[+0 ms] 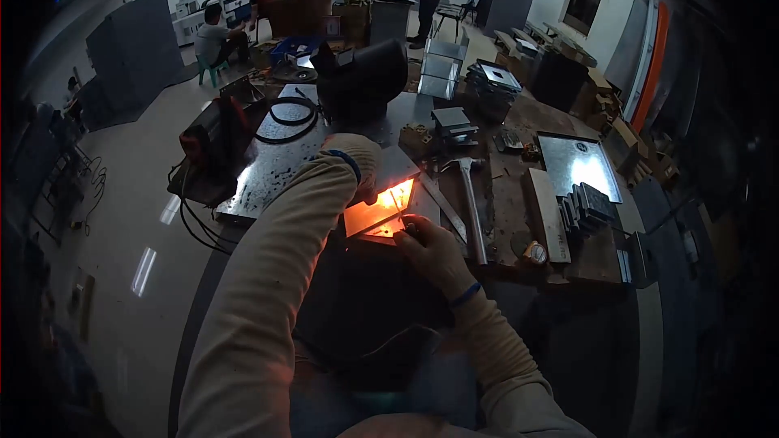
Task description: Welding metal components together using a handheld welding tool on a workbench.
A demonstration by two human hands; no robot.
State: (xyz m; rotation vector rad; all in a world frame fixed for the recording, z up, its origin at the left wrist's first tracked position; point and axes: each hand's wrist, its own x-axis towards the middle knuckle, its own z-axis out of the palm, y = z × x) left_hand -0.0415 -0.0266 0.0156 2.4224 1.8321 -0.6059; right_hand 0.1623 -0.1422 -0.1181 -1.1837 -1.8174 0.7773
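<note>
A sheet-metal piece (369,217) glows bright orange at the table's near edge, between my two hands. My left hand (357,158) is curled closed over its far left corner. The back of that hand hides what its fingers hold. Close to the near right side of the glow, my right hand (430,250) has its fingers pinched together. A thin line runs from them into the light, too small to name. Right of the glowing piece lies a flat metal strip (445,207), and beside that a hammer (472,211) with its head pointing away.
A black welding helmet (365,77) stands behind my hands, with a coiled black cable (288,118) to its left. A red and black machine (213,142) sits at the left edge. Rightward are a tape measure (535,253), stacked metal blocks (588,207) and a bright metal sheet (580,164).
</note>
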